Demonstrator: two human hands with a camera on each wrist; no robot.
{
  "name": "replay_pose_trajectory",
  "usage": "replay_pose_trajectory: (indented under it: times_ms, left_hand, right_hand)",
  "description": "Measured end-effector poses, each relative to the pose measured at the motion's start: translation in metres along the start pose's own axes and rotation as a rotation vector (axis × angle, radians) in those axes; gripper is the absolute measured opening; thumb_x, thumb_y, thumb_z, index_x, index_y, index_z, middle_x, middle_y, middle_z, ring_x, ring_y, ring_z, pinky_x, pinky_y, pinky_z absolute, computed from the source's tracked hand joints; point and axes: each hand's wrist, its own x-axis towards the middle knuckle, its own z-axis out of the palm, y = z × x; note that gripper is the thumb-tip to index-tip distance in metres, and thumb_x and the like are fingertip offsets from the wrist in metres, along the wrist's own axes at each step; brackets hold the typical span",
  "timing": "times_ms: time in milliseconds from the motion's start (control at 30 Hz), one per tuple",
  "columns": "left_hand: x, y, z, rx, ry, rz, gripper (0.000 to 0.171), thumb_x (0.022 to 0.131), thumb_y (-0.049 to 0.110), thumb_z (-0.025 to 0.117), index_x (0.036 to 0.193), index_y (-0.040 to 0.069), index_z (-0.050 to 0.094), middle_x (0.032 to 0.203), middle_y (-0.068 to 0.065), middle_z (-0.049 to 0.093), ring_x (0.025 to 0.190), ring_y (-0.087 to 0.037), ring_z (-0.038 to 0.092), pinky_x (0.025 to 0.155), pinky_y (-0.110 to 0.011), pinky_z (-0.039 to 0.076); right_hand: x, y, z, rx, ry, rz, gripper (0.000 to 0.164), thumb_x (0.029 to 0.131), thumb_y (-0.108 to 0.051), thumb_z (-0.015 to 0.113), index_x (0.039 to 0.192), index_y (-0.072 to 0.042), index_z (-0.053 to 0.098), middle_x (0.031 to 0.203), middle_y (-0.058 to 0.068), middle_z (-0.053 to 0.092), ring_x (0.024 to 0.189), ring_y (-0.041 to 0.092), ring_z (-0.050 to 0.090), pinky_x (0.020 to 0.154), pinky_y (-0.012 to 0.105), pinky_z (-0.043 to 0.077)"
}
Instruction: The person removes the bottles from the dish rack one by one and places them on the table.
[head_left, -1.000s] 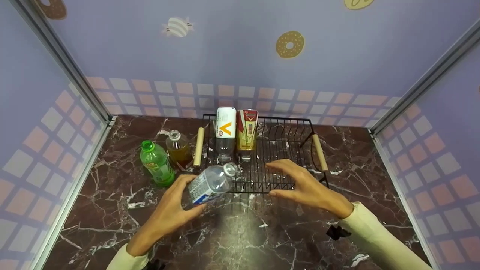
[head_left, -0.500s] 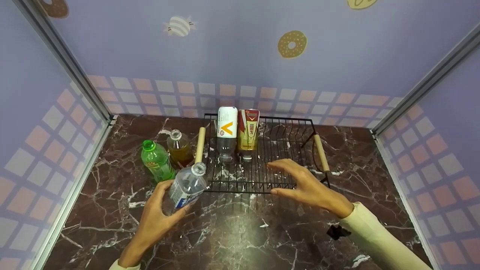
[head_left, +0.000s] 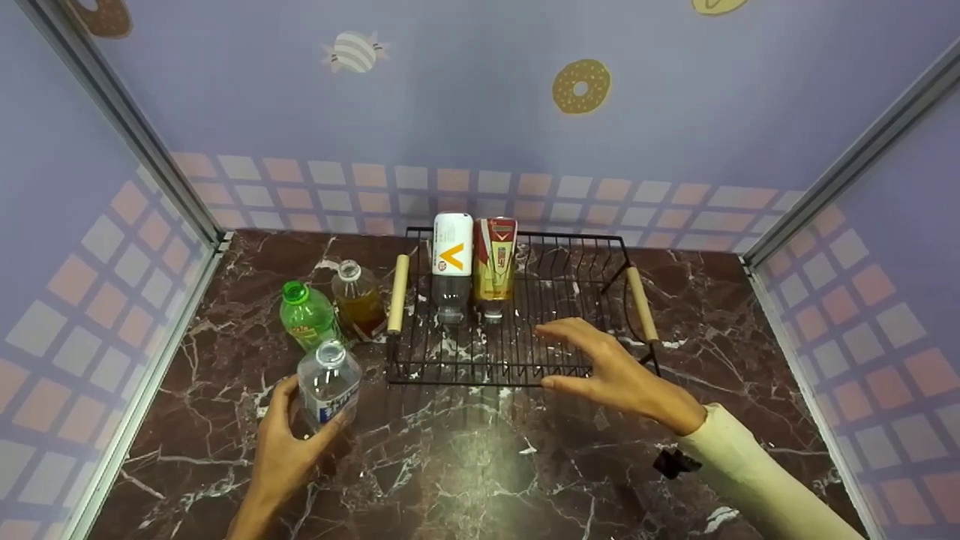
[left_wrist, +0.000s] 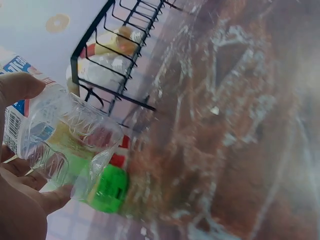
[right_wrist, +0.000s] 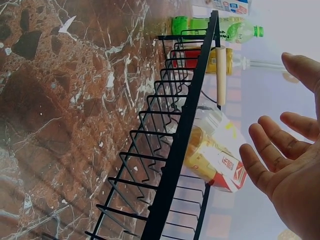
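Note:
My left hand (head_left: pixel 289 442) grips a clear plastic bottle (head_left: pixel 330 382) with a blue-and-white label, thumb on one side and fingers on the other. In the left wrist view the bottle's ribbed clear base (left_wrist: pixel 82 132) points towards the marble surface. Just behind it stand a green bottle (head_left: pixel 304 315) and a clear bottle with amber liquid (head_left: pixel 360 304). My right hand (head_left: pixel 607 367) holds nothing, its fingers apart over the front right of a black wire rack (head_left: pixel 571 237). Two bottles lean in the rack: a white-labelled one (head_left: pixel 452 247) and a red-and-yellow one (head_left: pixel 495 262).
Wooden handles flank the rack, a left handle (head_left: pixel 399 294) and a right handle (head_left: pixel 641 304). Dark marble countertop (head_left: pixel 480 465) stretches in front. Patterned panels close off the back and both sides, including the back wall (head_left: pixel 465 112).
My left hand has carried the clear bottle from the rack's front edge leftwards to beside the green bottle. The bottle has gone from tilted to nearly upright. The right hand has stayed put.

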Motion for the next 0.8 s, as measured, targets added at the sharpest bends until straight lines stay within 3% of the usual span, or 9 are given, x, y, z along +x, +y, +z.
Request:
replay_pose_trajectory:
  times_ms: [67,133,367,633,800]
  left_hand:
    - [-0.001,-0.005,-0.002,-0.031,-0.01,-0.048,0.085,0.084,-0.008,0.09,0.154,-0.012,0.042,0.155,-0.034,0.051,0.149,-0.052,0.049,0.116,-0.011,0.038]
    - [-0.001,-0.01,-0.003,-0.056,-0.012,-0.087,0.086,0.085,-0.009,0.089,0.155,-0.013,0.039,0.158,-0.034,0.047,0.151,-0.054,0.044,0.117,-0.012,0.037]
    - [0.003,-0.025,-0.006,-0.096,0.031,-0.114,0.083,0.086,-0.011,0.088,0.153,-0.014,0.04,0.157,-0.031,0.049,0.157,-0.047,0.039,0.122,-0.011,0.032]
    - [0.007,-0.036,-0.016,-0.124,0.087,-0.165,0.083,0.087,-0.014,0.085,0.154,-0.013,0.037,0.159,-0.029,0.046,0.159,-0.046,0.037,0.127,-0.021,0.033]
    - [0.011,-0.041,-0.02,-0.106,0.095,-0.175,0.083,0.087,-0.014,0.084,0.154,-0.013,0.036,0.158,-0.033,0.044,0.158,-0.042,0.039,0.125,-0.017,0.034]
  right_hand:
    - [0.0,0.0,0.0,-0.002,-0.003,0.009,0.072,0.093,-0.022,0.09,0.154,0.001,0.057,0.152,0.016,0.062,0.136,0.034,0.064,0.118,0.055,0.053]
    - [0.0,0.001,0.0,-0.004,-0.005,0.014,0.072,0.093,-0.022,0.089,0.154,0.001,0.057,0.152,0.016,0.062,0.136,0.034,0.064,0.118,0.055,0.052]
    - [-0.002,0.003,0.0,-0.004,0.002,0.028,0.072,0.093,-0.022,0.089,0.154,-0.001,0.058,0.152,0.017,0.062,0.137,0.035,0.063,0.117,0.056,0.053]
    - [-0.004,0.005,0.001,-0.006,0.009,0.024,0.071,0.094,-0.021,0.089,0.154,-0.001,0.058,0.152,0.017,0.062,0.136,0.035,0.063,0.116,0.056,0.054]
    - [-0.003,0.006,0.001,-0.016,0.017,0.007,0.07,0.093,-0.02,0.089,0.152,0.002,0.059,0.151,0.018,0.063,0.135,0.035,0.064,0.113,0.052,0.057]
